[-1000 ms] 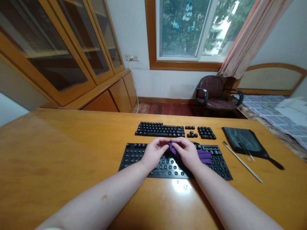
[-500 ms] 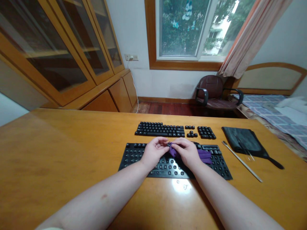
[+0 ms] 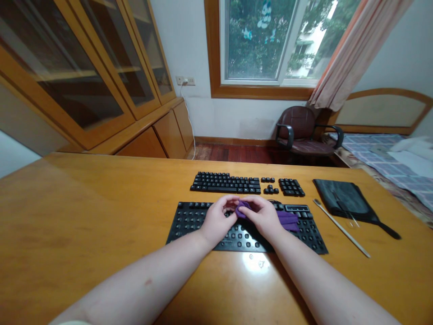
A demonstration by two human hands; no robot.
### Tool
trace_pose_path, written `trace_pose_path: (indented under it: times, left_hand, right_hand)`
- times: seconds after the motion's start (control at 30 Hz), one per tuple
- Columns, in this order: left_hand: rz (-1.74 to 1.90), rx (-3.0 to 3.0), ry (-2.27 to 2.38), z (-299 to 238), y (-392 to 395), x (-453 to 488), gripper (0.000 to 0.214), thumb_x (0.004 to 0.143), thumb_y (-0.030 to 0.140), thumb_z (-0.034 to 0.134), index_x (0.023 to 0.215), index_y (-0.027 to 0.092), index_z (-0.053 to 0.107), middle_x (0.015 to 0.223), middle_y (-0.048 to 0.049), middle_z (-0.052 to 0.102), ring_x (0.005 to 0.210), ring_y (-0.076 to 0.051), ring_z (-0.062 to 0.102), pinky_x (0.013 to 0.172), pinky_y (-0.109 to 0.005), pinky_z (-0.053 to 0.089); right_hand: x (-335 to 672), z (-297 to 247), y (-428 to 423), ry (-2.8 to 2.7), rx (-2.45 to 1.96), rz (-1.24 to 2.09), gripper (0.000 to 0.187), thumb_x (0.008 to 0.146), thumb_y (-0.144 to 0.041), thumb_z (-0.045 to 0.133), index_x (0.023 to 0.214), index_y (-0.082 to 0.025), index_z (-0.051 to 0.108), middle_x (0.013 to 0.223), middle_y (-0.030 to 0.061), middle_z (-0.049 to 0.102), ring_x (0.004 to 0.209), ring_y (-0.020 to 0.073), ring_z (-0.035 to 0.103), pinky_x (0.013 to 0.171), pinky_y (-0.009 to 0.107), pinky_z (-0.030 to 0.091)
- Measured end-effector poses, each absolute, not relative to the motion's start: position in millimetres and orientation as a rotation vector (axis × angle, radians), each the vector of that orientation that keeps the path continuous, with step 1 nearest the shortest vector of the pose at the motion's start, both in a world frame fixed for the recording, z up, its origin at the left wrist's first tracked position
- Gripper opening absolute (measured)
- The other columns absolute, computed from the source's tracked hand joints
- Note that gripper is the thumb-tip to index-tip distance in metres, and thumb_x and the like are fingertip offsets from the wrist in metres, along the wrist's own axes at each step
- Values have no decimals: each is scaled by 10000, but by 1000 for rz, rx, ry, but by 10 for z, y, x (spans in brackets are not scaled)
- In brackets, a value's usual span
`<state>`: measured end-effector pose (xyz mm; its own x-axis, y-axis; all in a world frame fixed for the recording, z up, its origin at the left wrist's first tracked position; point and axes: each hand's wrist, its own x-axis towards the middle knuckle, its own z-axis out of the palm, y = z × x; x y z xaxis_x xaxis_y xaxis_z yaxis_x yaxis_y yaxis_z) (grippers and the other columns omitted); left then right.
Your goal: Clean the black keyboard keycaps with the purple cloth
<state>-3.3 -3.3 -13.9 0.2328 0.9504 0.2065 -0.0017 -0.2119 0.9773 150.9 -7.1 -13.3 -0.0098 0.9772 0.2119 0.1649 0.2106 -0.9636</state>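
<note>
Above the black keyboard base (image 3: 194, 221), which has most of its keycaps off, my two hands meet. A purple cloth (image 3: 241, 210) is pinched in my right hand (image 3: 262, 214), its thumb pressing on the near side. My left hand (image 3: 218, 219) is closed at the cloth's left edge, fingers curled around a small black keycap that the cloth and fingers now hide. A second folded purple cloth piece (image 3: 288, 221) lies on the right part of the base, beside my right hand. Loose black keycaps (image 3: 225, 183) sit in rows behind the base.
To the right lie a long thin brush (image 3: 341, 228), a black pouch (image 3: 348, 201) and a wire keycap puller (image 3: 350, 219). The wooden desk (image 3: 84, 216) extends to both sides. A chair (image 3: 299, 128) stands beyond its far edge.
The purple cloth has been wrapped over the keycap, which showed between my fingertips before. My left hand has shifted slightly right, closer to my right hand.
</note>
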Motion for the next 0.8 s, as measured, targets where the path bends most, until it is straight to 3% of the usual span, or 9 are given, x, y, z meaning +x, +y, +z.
trace_pose_path:
  times: [0.43,0.63,0.8]
  left_hand:
    - [1163,1558,978,-142,-50,-32,271,750,149,620,1017,161,576,1005,-72,619,926,-164,625,863,-332,527]
    - [1191,1611,1095,43,-14,-125,205,768,141,582,970,176,591,1022,-58,586,977,-157,594,874,-316,523]
    - [920,2084,1180,299,55,-267,244,791,135,536,1014,208,605,1036,-43,583,986,-174,572,880,-335,509]
  right_hand:
    - [1511,-146,-63,-1282,-1214,1005,169,755,-349,637,802,-190,673,801,48,704,745,190,644,734,327,494]
    - [1495,-81,-63,-921,-1109,1160,267,703,-406,689,827,-182,617,644,4,652,541,140,612,551,268,499]
    - [1493,-20,-70,-853,-1090,1179,318,661,-415,723,827,-172,602,620,-3,639,508,127,596,509,247,487]
